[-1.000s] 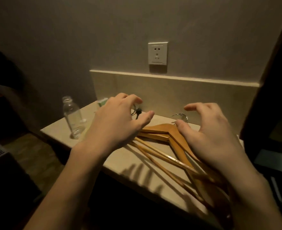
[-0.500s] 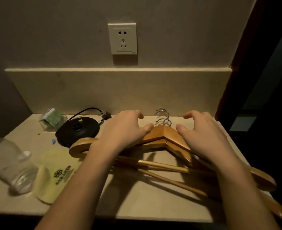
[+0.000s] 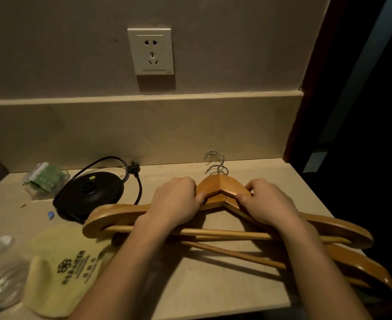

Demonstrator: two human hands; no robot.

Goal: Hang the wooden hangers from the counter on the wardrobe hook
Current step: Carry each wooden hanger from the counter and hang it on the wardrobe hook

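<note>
Wooden hangers (image 3: 220, 184) lie stacked on the beige counter (image 3: 213, 285), their metal hooks (image 3: 215, 162) pointing at the back wall. My left hand (image 3: 176, 202) grips the stack on the left shoulder, just beside the peak, thumb on top. My right hand (image 3: 268, 202) grips the right shoulder the same way. The hangers' long ends fan out to the right, past the counter's edge. No wardrobe hook is in view.
A black kettle base (image 3: 91, 192) with its cord sits left of the hangers. A yellow cloth pouch (image 3: 68, 266), a clear plastic bottle (image 3: 1, 278) and a green packet (image 3: 45, 179) lie further left. A wall socket (image 3: 151, 51) is above. Dark opening on the right.
Both hands have dropped from hovering above the hangers onto them and closed round the two shoulders near the peak. The camera has moved closer to the counter.
</note>
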